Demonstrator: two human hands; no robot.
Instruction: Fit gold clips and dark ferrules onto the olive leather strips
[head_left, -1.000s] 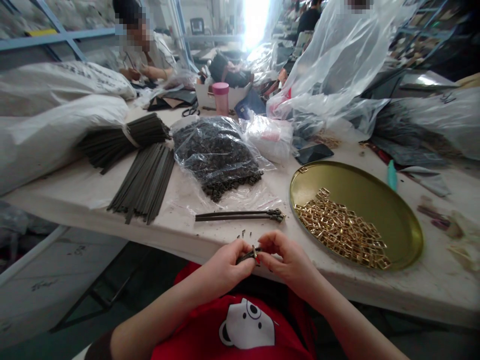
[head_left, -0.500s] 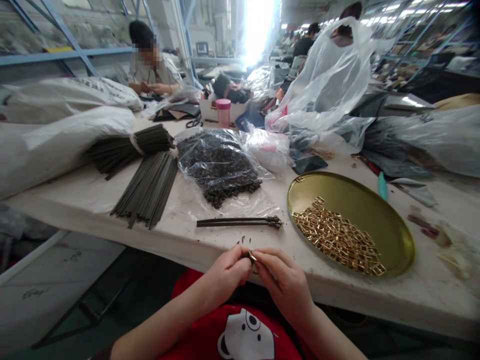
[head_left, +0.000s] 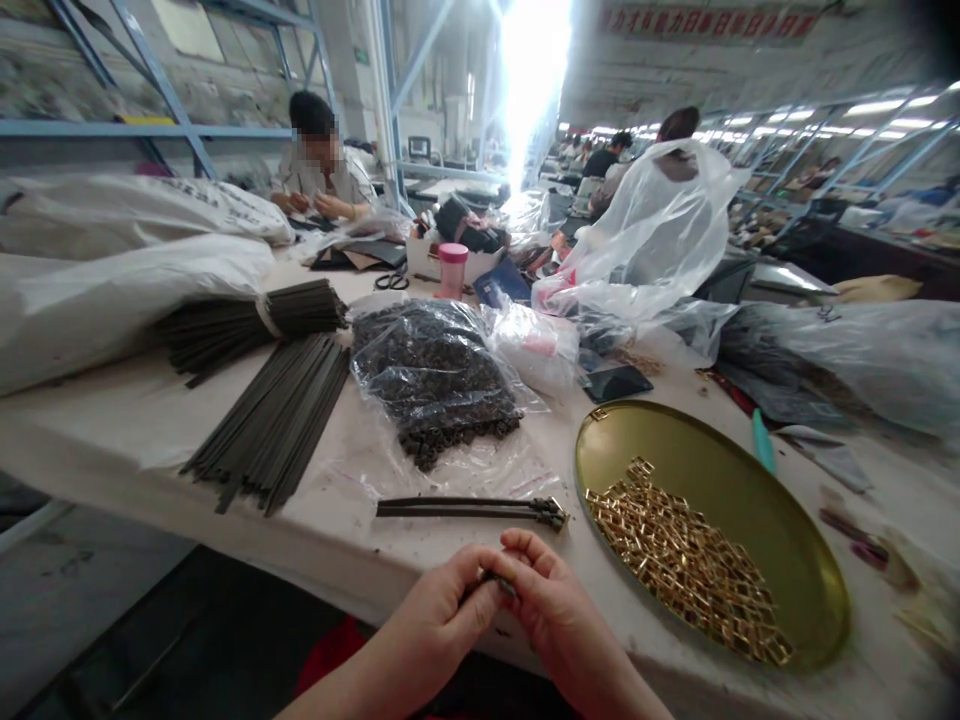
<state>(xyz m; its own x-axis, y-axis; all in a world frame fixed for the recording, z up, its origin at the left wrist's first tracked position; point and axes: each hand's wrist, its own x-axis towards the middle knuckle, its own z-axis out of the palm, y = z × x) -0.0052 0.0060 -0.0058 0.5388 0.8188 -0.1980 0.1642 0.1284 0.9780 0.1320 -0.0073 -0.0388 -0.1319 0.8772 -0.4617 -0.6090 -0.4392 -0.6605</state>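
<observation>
My left hand (head_left: 450,600) and my right hand (head_left: 544,595) meet at the table's front edge, fingers closed. Pinched between them is a small dark strap end (head_left: 489,580) with a glint of gold buckle; the fingers hide most of it. Just beyond lie a few dark straps (head_left: 457,508) side by side, gold buckles (head_left: 559,515) at their right end. To the right, a round gold tray (head_left: 814,560) holds a pile of loose gold buckles (head_left: 690,560). A clear bag of small black loops (head_left: 442,370) lies open behind the straps.
Left of the bag are a loose stack of dark strips (head_left: 277,420) and a tied bundle (head_left: 307,308). Farther back stand a pink-lidded jar (head_left: 452,270) and scissors (head_left: 391,281). White sacks (head_left: 112,300) line the left. Another person (head_left: 322,170) sits across the table.
The view has tilted up, so the table sits lower in it. My hands have drawn closer together, and the right fingers now curl over the piece, covering the buckle more.
</observation>
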